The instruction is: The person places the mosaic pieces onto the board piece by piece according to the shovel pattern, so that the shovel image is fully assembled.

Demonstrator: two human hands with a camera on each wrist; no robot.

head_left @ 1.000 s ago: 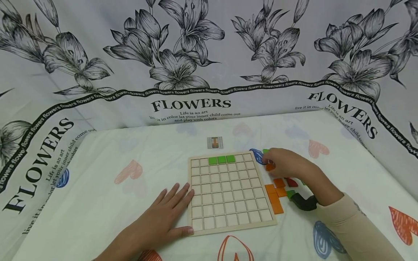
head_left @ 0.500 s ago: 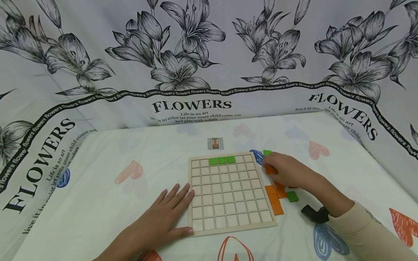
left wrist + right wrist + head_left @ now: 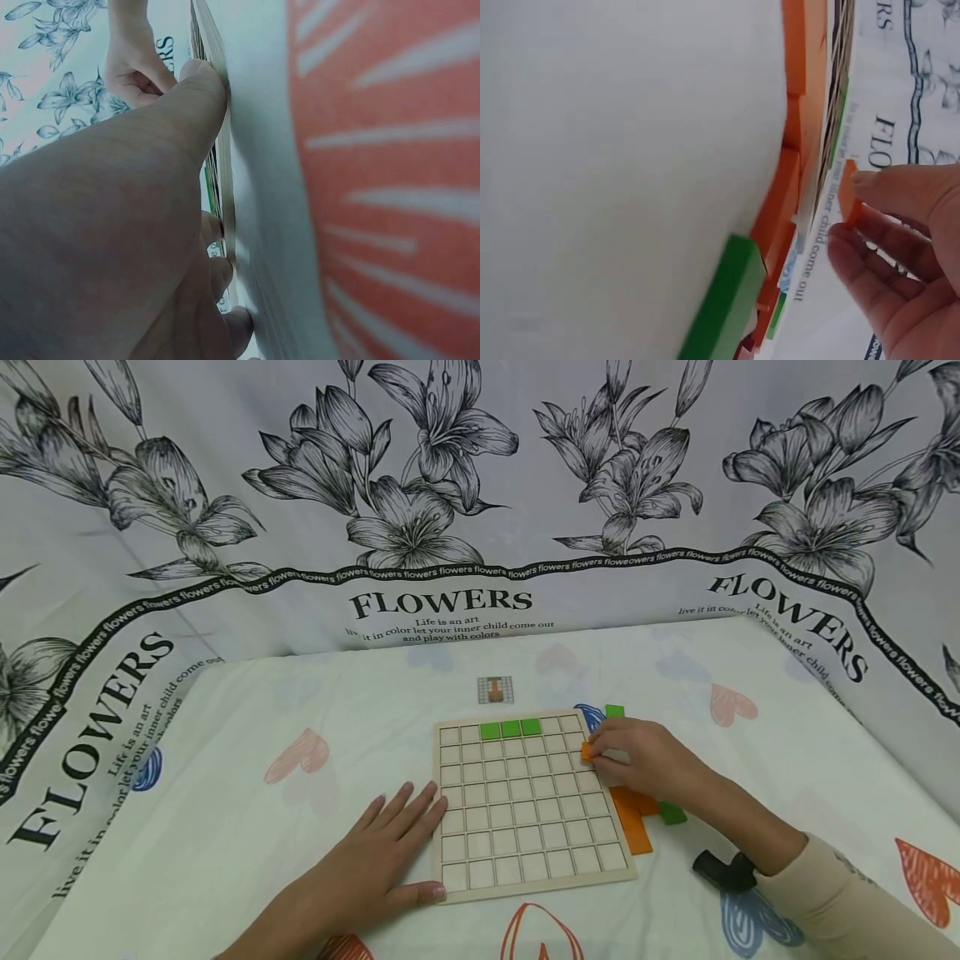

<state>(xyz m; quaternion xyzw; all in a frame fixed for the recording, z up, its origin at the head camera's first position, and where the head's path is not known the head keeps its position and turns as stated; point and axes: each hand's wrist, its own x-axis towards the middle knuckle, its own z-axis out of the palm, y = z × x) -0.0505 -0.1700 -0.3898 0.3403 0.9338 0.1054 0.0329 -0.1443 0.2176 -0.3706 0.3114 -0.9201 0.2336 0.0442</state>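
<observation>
A wooden grid board (image 3: 517, 793) lies flat on the cloth, with three green square tiles (image 3: 511, 728) in its far row. My left hand (image 3: 390, 847) rests at the board's left edge, fingers spread and straight. Between thumb and fingers, my right hand (image 3: 648, 760) pinches an orange square tile (image 3: 847, 191) over the board's right edge, near the far corner. Beneath and beside that hand lie more orange tiles (image 3: 632, 822), partly hidden by it. A green tile (image 3: 672, 812) sits by them, and another green tile (image 3: 614, 711) lies beyond the hand.
Behind the board lies a small picture card (image 3: 495, 690) showing a grid pattern. A black strap or band (image 3: 723, 870) is at my right wrist. Printed cloth (image 3: 300, 827) covers the table, and a flowered curtain (image 3: 442, 460) hangs at the back.
My right hand has lifted an orange tile from the loose pieces and moved it left to the board's edge. The left hand has stayed in place.
</observation>
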